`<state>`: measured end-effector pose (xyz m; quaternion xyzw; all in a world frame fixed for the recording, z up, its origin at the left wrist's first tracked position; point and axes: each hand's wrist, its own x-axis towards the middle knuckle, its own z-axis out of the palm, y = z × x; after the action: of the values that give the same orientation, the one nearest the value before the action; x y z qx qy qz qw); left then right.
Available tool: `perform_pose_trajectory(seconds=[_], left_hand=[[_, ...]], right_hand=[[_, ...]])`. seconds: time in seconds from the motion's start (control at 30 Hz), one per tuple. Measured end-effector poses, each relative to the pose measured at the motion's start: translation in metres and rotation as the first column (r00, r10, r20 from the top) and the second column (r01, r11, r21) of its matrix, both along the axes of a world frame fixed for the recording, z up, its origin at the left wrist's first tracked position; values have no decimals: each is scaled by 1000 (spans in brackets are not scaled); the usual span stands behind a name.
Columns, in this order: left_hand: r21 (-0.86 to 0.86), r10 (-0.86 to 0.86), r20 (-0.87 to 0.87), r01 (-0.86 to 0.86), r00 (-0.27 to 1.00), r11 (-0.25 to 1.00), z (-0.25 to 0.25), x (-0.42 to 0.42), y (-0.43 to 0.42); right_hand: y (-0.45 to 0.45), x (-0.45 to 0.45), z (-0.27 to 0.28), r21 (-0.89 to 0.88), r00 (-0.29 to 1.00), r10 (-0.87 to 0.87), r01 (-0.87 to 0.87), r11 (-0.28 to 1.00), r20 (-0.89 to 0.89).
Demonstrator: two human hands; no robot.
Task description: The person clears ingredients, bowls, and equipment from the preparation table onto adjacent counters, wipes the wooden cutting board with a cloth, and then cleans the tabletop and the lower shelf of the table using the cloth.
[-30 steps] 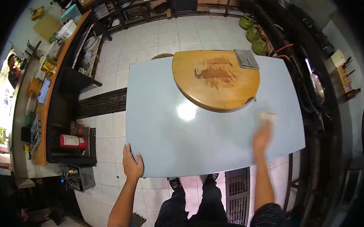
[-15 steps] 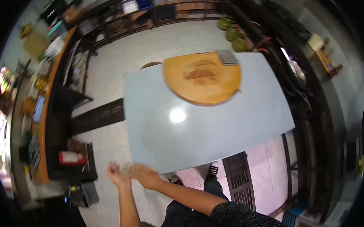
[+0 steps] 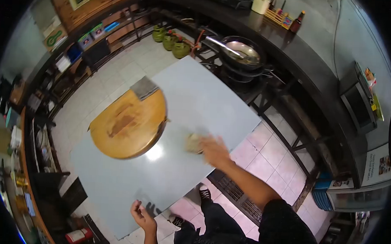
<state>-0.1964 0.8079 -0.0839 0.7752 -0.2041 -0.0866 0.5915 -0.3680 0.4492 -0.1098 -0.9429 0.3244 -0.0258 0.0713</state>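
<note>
My right hand (image 3: 214,151) is over the right front part of the grey-blue table (image 3: 188,95), blurred by motion, with a beige cloth (image 3: 194,143) at its fingertips. Near the table's front left edge, my left hand (image 3: 143,215) is raised with fingers apart and curled a little, holding nothing; its shadow falls on the tabletop. A round wooden board (image 3: 138,137) with one straight side and a worn brown centre lies towards the back left of the table. On the board's far edge rests a folded grey cloth (image 3: 144,88).
Beyond the table's far right side, a wok (image 3: 242,52) sits on a black stove. Green gas cylinders (image 3: 181,49) stand on the floor at the back. A red fire extinguisher (image 3: 79,235) is at the lower left.
The view has turned to the right. My hands, together beyond the table's front left corner half a second ago, have parted; my right hand is back over the table with the beige cloth.
</note>
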Motion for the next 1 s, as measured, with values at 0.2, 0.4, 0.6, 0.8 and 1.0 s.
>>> perform_pose_trajectory(seconds=[0.2,0.4,0.6,0.8,1.0], left_hand=[[72,-240,159,232,958,970,6,-37,-63],[120,-293,151,277,944,953,19,-58,-64],[38,-376,-20,376,926,926,12,-102,-48],[-364,-428,-525,260,736,894,20,-127,-22],[-269,-158,-641,-28,751,963,34,-114,26]], right_hand=[[-156,-141,-15,-302,859,-497,509,806,121],[-166,-298,-86,795,39,-927,503,340,372],[11,-253,-51,955,18,-972,-196,225,233],[191,-100,35,894,752,-565,-72,442,340],[245,-54,82,326,697,125,-477,817,706]])
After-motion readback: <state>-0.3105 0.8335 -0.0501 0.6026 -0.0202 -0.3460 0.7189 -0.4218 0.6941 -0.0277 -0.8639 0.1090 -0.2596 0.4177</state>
